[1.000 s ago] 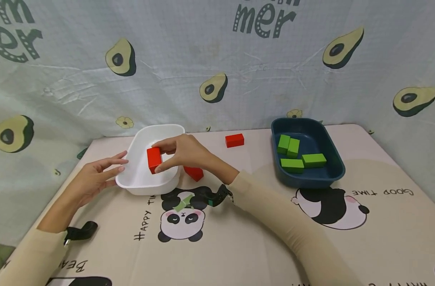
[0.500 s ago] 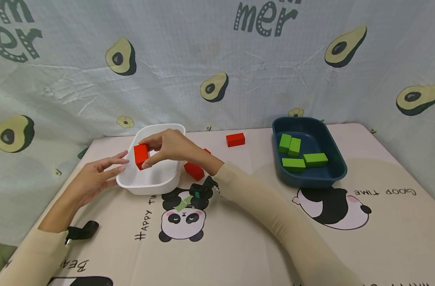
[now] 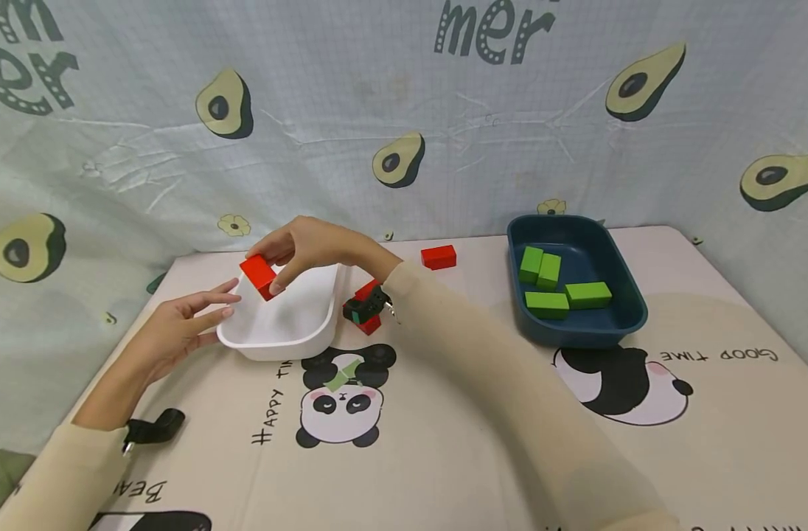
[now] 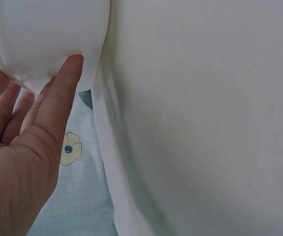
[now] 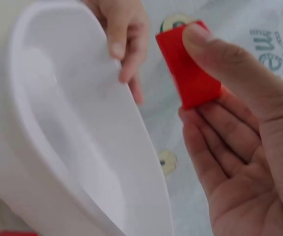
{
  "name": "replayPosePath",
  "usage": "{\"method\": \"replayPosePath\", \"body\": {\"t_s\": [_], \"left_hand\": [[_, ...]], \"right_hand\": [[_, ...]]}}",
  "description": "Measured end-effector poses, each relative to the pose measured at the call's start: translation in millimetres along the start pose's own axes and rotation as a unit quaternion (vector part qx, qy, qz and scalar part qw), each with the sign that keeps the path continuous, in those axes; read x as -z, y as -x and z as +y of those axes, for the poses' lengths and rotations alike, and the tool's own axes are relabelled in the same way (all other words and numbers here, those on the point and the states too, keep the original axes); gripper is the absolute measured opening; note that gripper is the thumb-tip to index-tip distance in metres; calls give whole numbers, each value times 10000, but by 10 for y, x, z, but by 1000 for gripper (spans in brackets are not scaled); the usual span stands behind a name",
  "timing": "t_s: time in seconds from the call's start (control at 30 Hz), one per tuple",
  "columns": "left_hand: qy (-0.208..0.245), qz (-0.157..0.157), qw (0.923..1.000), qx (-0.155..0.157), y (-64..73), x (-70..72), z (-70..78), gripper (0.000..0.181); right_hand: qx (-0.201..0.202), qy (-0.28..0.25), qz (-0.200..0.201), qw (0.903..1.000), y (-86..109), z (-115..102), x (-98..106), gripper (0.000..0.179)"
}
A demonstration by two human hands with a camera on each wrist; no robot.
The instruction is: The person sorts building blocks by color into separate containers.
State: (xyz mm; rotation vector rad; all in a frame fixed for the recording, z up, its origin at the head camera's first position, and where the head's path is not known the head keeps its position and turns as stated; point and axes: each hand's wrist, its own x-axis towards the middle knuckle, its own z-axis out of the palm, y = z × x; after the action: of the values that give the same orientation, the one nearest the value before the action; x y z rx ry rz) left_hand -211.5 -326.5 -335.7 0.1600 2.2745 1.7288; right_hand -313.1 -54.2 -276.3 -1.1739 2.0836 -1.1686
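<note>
One left hand point(image 3: 178, 328), fingers apart, touches the white tub point(image 3: 298, 317) on its left; near its rim, a red block point(image 3: 259, 276) sits in the right hand point(image 3: 311, 243), fingers clamped; other red blocks point(image 3: 439, 257) lie right of the tub.

Tablecloth point(image 3: 430, 472): "GOOD TIME", "HAPPY TI…", "BEA…"; wall cloth point(image 3: 324, 88): "mer".

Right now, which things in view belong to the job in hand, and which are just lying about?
In the job, it seems:
red block, pinched in the right hand
white container, touched by the left hand
probably the loose red blocks

Apparently just lying about:
dark blue container
four green blocks inside it
</note>
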Motion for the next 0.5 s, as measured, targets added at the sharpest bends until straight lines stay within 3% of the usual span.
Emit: {"method": "replayPosePath", "body": {"t_s": [0.17,0.3,0.5], "left_hand": [[101,5,9999,-5,1,4,-5,45],[106,6,9999,-53,2,2,-12,46],[94,32,9999,-65,-3,-1,-29,44]], "right_hand": [[78,-79,-479,9988,-71,11,126,66],[-43,-97,-608,9981,-118,29,158,66],[-164,409,-882,9951,-163,97,156,62]]}}
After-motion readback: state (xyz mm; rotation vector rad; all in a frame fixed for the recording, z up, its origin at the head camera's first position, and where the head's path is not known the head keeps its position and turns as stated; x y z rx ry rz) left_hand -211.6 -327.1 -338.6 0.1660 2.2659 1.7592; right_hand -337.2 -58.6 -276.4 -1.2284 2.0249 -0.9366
